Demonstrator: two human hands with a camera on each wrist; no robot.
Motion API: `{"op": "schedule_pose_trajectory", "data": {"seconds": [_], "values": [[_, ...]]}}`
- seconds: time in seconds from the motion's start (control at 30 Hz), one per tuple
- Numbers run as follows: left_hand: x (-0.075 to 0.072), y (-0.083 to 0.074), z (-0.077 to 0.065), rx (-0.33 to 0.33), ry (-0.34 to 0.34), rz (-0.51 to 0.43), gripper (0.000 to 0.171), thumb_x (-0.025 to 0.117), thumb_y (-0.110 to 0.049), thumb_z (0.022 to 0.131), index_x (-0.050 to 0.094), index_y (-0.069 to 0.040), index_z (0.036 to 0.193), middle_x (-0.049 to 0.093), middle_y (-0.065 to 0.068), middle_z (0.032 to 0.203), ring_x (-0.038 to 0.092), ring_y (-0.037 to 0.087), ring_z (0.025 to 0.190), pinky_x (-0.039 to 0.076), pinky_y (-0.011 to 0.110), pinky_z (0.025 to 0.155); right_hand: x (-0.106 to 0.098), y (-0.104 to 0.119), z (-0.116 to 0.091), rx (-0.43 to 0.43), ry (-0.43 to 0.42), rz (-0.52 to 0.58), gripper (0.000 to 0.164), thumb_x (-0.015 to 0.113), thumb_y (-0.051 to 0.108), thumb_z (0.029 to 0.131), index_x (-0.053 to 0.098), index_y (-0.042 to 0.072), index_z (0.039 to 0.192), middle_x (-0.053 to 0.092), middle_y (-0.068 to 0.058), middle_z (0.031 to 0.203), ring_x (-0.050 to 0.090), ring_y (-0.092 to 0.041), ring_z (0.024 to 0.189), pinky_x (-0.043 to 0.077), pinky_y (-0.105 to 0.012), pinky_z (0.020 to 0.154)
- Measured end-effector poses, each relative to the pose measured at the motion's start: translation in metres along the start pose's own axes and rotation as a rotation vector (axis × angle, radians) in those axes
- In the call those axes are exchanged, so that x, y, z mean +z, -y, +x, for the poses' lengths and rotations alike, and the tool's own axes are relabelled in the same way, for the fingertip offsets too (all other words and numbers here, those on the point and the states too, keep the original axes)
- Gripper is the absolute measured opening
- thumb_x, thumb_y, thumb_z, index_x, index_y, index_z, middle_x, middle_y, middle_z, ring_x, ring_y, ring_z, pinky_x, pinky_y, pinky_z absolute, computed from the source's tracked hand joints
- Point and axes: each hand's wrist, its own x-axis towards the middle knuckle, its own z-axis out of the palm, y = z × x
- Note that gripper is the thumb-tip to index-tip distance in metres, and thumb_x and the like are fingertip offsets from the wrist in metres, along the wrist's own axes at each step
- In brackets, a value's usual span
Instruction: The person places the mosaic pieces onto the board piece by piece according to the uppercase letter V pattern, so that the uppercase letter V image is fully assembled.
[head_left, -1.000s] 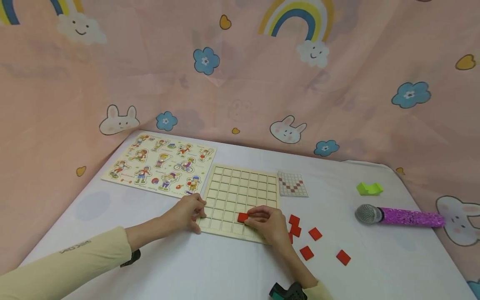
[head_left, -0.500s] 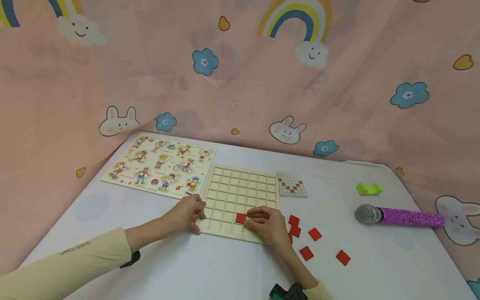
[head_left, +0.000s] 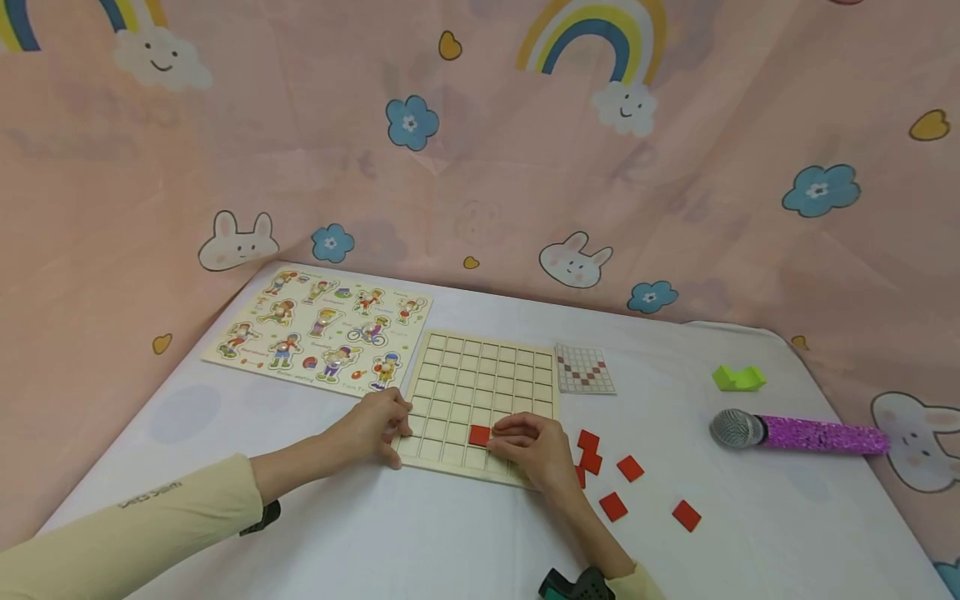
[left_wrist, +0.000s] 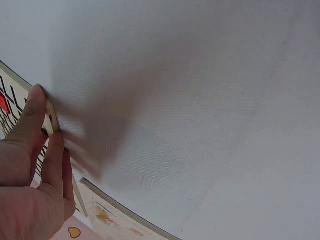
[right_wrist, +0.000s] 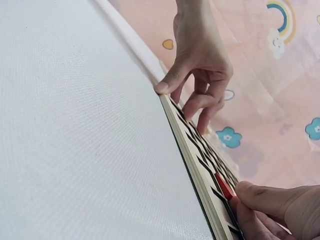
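Plainly, from the head camera, the right hand (head_left: 534, 450) pinches a red tile (head_left: 480, 434) at its right edge with thumb and fingertips, the tile lying flat on the wooden grid board (head_left: 480, 379) in a cell of a near row, just left of that grip. Holding it by one edge leaves the tile free to settle between the ridges. The left hand (head_left: 375, 427) grips the board's near left corner, thumb at the edge and fingers curled on top, which looks meant to keep the board from sliding on the tabletop (head_left: 420, 533). Spare red tiles (head_left: 630, 467) lie loose just right of the right hand, within easy reach. Beyond them sits a pattern card (head_left: 584, 368), touching or nearly touching the board's far right corner, perhaps as a guide. A picture puzzle (head_left: 318, 327), a green block (head_left: 738, 377) and a purple microphone (head_left: 802, 433) lie apart.

Seen from the left wrist, the left hand (left_wrist: 30, 170) clamps the board edge (left_wrist: 51, 116), thumb tip against its side.

Seen from the right wrist, low along the tabletop, the right fingertips (right_wrist: 250, 197) press the tile (right_wrist: 224, 186) into the board (right_wrist: 200, 165), while the left hand (right_wrist: 200, 55) braces the far corner.
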Motion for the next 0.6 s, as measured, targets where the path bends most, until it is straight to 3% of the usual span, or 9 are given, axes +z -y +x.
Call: {"op": "schedule_pose_trajectory", "data": {"seconds": [0.6], "values": [[-0.0009, -0.0007, -0.0006, 0.009, -0.006, -0.003, 0.031, 0.089, 0.0, 0.053, 0.064, -0.002, 0.071, 0.058, 0.012, 0.096, 0.057, 0.04, 0.106, 0.042, 0.02, 0.059, -0.0039, 0.0032, -0.0008, 0.004, 0.046, 0.054, 0.022, 0.078, 0.003, 0.076, 0.069, 0.001, 0.096, 0.071, -0.009, 0.088, 0.07, -0.019, 0.078, 0.052, -0.02, 0.074]]}}
